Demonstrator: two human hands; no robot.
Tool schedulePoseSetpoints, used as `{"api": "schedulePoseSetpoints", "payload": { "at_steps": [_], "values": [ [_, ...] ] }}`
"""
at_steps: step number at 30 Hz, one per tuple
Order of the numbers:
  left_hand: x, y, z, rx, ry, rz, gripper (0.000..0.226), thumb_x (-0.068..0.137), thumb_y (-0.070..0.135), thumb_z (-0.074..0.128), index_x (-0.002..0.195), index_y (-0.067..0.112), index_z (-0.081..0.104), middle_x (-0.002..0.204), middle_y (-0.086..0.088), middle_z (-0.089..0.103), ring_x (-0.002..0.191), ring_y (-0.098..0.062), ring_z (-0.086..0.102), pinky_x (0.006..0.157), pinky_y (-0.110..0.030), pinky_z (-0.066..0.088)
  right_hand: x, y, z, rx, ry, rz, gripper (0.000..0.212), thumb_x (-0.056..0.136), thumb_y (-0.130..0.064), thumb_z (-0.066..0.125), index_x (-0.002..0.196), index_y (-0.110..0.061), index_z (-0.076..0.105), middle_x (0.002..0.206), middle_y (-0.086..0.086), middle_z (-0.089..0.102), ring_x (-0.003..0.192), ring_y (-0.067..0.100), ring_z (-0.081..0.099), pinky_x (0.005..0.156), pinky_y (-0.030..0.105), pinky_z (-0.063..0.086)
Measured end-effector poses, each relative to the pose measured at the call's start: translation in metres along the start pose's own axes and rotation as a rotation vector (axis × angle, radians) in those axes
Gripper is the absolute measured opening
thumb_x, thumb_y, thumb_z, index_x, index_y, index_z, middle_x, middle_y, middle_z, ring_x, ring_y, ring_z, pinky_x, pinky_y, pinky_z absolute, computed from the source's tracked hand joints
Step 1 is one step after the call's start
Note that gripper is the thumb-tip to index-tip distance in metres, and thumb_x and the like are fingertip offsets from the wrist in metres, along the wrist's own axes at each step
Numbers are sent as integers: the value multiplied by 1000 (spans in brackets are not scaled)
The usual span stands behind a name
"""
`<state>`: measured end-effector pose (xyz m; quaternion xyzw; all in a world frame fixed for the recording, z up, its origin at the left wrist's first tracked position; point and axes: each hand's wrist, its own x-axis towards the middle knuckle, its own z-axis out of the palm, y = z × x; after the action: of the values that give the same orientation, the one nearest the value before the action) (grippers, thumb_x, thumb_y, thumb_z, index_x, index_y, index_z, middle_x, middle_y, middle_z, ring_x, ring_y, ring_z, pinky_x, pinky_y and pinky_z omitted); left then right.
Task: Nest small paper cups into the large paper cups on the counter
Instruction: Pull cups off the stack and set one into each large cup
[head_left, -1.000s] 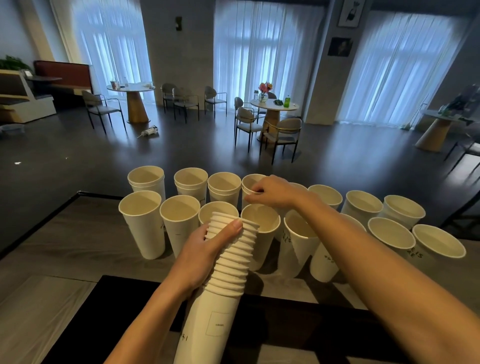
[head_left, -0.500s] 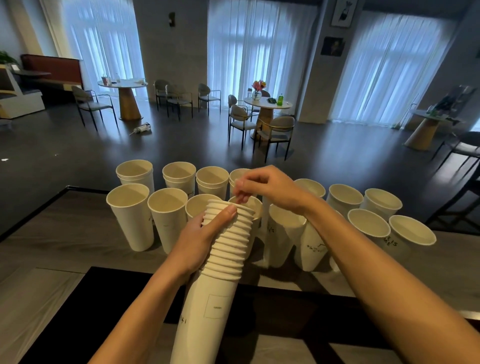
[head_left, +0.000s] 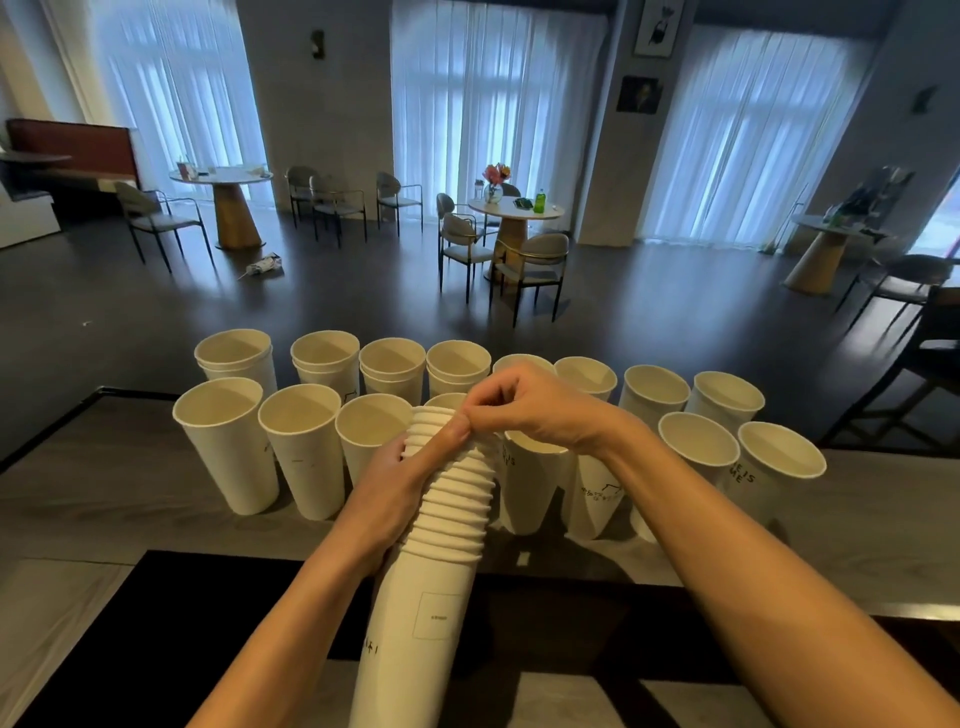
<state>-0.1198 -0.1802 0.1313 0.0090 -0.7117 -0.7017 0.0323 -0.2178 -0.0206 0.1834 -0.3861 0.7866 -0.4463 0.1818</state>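
The right hand (head_left: 524, 410) is coming back from the cups, its fingers pinching the stack (head_left: 449, 499)'s top rim; left hand (head_left: 389, 499) is staying wrapped around it.

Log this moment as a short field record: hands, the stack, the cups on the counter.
left hand: wrapped around the stack, thumb near its top
right hand: fingers pinching the stack's top rim
stack of small cups: tilted, held above the counter
large cups: upright, two rows
back-row cups: the left four show doubled rims
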Motion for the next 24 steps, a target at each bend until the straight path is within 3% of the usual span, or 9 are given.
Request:
{"api": "schedulePoseSetpoints", "payload": {
  "at_steps": [5,7,9,13,16,18,20,22,24],
  "values": [
    [4,0,7,-23,3,-4,57,64,65,61,106,28,69,92,4,80,81,-11,76,71,-25,53,-6,1,-10,-2,73,-32,9,87,-15,72,88,-8,76,82,3,71,80,12,64,72,21,50],
    [6,-1,10,-40,5,-8,60,67,66,62,112,27,69,97,2,80,88,-15,77,72,-24,54,-9,0,-10,-9,77,-25,11,91,-17,68,93,-9,75,88,3,72,83,12,65,75,22,51],
    [7,-3,12,-49,0,-11,66,71,71,68,118,24,67,102,0,80,93,-17,76,75,-26,55,-12,0,-10,-77,-31,23,17,98,-25,57,102,-18,72,98,-2,70,93,9,64,83,24,52],
    [8,-2,13,-111,-13,-73,93,55,80,72,125,20,63,108,-6,79,99,-24,76,85,-38,58,-15,-4,-6,-111,-67,21,32,101,-34,45,104,-15,71,102,2,69,97,15,63,88,31,51],
    [3,-3,8,-165,-52,-64,112,33,85,78,122,20,62,102,-4,80,90,-19,77,72,-27,61,-13,-6,-3,-88,-3,-37,31,100,-38,48,90,-18,70,90,6,68,87,25,63,82,42,52],
    [-4,-3,5,-214,-80,-48,110,29,78,84,120,22,62,98,1,81,84,-12,77,64,-19,59,-11,-6,-4,-80,28,-67,32,99,-39,50,82,-20,68,84,11,65,81,31,61,78,48,51],
    [-6,-4,6,-214,-93,-39,96,44,64,88,125,20,61,103,-1,80,87,-13,77,67,-18,58,-8,-7,-3,-78,20,-96,32,99,-39,52,76,-22,67,78,11,62,73,27,57,72,45,47],
    [-6,-7,9,-201,-77,-21,68,66,47,80,125,20,62,106,-5,79,91,-17,76,69,-21,58,-6,-5,0,-38,24,-95,29,97,-37,58,75,-22,70,74,6,62,71,20,55,71,40,45],
    [-6,-8,11,-192,-48,-8,51,74,39,73,121,22,64,106,-5,79,91,-18,76,69,-20,58,-5,-3,1,18,76,-84,24,92,-34,66,80,-15,75,77,9,67,74,21,59,72,39,47]
  ]
}}
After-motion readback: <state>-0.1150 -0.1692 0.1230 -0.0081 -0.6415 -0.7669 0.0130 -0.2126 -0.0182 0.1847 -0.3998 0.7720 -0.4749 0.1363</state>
